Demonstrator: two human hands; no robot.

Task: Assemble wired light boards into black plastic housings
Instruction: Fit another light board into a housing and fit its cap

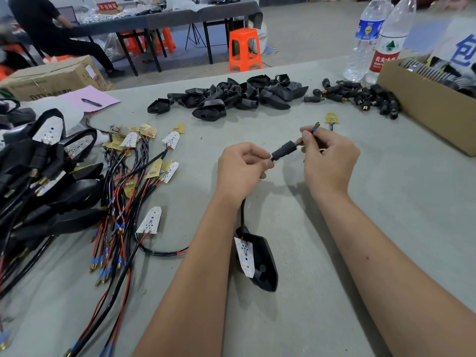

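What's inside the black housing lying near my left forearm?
A white light board sits tilted in the black housing, its red wire at the top. A black cable leaves the narrow end. The floor beneath the board is hidden.

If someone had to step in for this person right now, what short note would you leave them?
Left hand pinches the black cable at the rear of a black tubular stem. Right hand pinches the blue-tipped wire end poking out of the stem's threaded front.
That cable runs down to a black plastic housing on the grey table, its white light board not yet seated.
Spare boards lie left, empty housings ahead.
Left: finish threading, seat board.
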